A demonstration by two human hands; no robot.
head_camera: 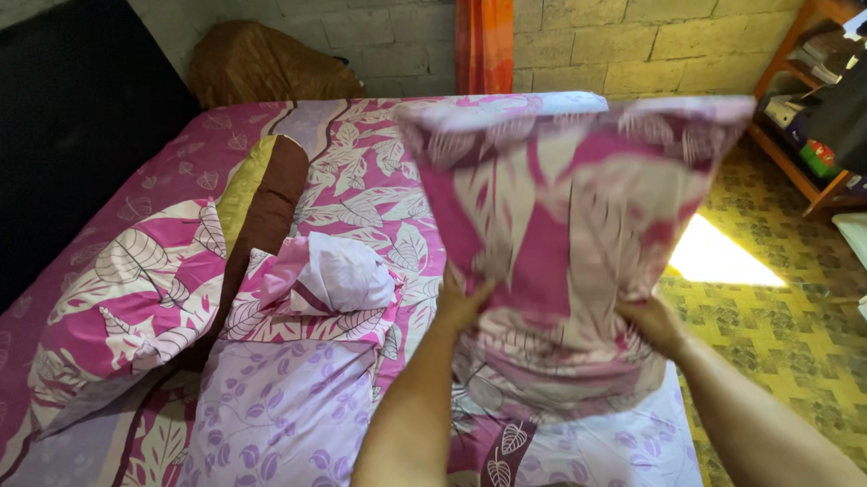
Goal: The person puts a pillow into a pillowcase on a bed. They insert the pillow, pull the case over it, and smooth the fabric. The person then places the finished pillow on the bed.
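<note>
bed edge: pillow upright between left hand, right hand

Pillow, pink leaf print: held upright above the bed, gripped at its lower corners by left hand and right hand. Second pillow, brown bolster and bundled cloth laid alongside. Wooden shelf at right.

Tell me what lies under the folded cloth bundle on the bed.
The bundle rests on a leaf-print pillow, itself on the pink sheet. The pillow's middle is covered. Both hands, left hand and right hand, hold another pillow up nearby.
</note>
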